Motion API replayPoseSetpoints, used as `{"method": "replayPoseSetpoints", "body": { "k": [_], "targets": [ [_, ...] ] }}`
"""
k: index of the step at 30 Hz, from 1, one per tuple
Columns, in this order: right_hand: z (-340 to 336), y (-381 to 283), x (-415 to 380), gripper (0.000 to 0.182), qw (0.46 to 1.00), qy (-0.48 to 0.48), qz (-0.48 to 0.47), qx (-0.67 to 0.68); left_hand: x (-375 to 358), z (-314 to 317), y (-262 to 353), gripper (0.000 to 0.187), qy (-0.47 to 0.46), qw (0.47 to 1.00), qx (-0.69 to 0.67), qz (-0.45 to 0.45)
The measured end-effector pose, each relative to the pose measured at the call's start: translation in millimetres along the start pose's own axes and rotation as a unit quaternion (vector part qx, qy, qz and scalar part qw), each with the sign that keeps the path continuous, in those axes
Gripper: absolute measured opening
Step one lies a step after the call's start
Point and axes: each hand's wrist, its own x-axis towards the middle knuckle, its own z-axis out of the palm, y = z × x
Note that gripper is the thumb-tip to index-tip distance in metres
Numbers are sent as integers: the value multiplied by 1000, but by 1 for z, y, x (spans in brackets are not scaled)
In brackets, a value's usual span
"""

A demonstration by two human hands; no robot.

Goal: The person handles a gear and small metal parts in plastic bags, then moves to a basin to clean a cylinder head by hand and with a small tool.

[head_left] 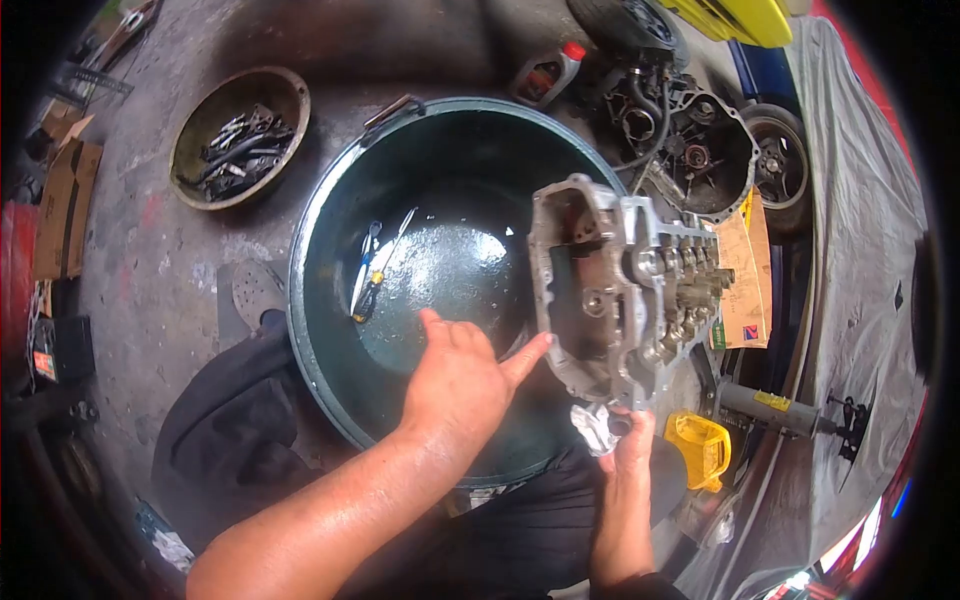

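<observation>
1. Your left forearm [330, 500] looms closest, running up to the left hand [450, 375], whose digits are apart: one tip meets the near rim of the metal engine casting [590, 300], no grip visible.
2. Over on the right, your right hand [632, 440] is clamped on the casting's lower end, fingers partly hidden, a crumpled pale scrap [595, 430] right beside it.
3. And the casting itself? Up on end, over the right side of the big green tub [305, 330], open cavity facing left, the row of valve gear [690, 285] facing right.
4. Here's the danger: that lower grip seems to carry most of the load. Should the metal be wet or oily, it could twist or slide out and drop against the tub wall.
5. Down on the tub's shiny wet floor, a blue-handled tool [364, 262] and a yellow-and-black screwdriver [368, 295] lie close together; a falling casting could strike them and get scratched.
6. Watch that left fingertip too: a sudden tip leftward could pinch it, and sharp edges could nick bare skin.
</observation>
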Motion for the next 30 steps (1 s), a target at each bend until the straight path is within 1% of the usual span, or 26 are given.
{"method": "replayPoseSetpoints", "body": {
  "k": [1, 2, 4, 7, 8, 10, 14, 17, 20, 21, 24, 25, 30],
  "targets": [
    [3, -5, -2, 28, 1000, 12, 15, -3, -1, -2, 1, 64, 8, 1000, -1, 0],
    [-22, 1, 13, 26, 1000, 15, 16, -18, -2, -5, 3, 65, -11, 1000, -1, 0],
    [-3, -18, -5, 31, 999, -25, 37, 16, -4, -12, 7, 68, -50, 999, -9, 3],
    [20, -33, -9, 29, 997, 54, -3, -60, -9, -11, 11, 71, -86, 996, -24, 13],
    [21, -38, -7, 28, 998, 34, 12, -44, -10, -10, 12, 71, -94, 995, -26, 12],
    [23, -46, -2, 27, 999, -8, 43, -6, -13, -4, 13, 65, -77, 997, -21, -5],
    [21, -51, 6, 27, 998, -31, 41, 24, -16, -7, 9, 61, -65, 998, -4, -16],
    [27, -54, 3, 23, 998, -9, 46, 29, -15, -10, 8, 59, -62, 998, -10, -15],
    [35, -49, 1, 20, 999, 6, 52, 13, -13, -12, 8, 70, -104, 994, -32, -5],
    [36, -48, 0, 20, 999, 11, 53, 6, -12, -14, 8, 69, -103, 994, -31, -4],
    [33, -41, 1, 29, 998, 45, 37, -17, -15, -14, 8, 68, -94, 995, -29, -2],
    [32, -41, 1, 28, 998, 47, 50, -8, -15, -14, 9, 68, -88, 996, -31, -3],
    [39, -45, -1, 21, 998, 47, 47, -7, -16, -14, 7, 67, -52, 998, -47, 0]
  ]
}}
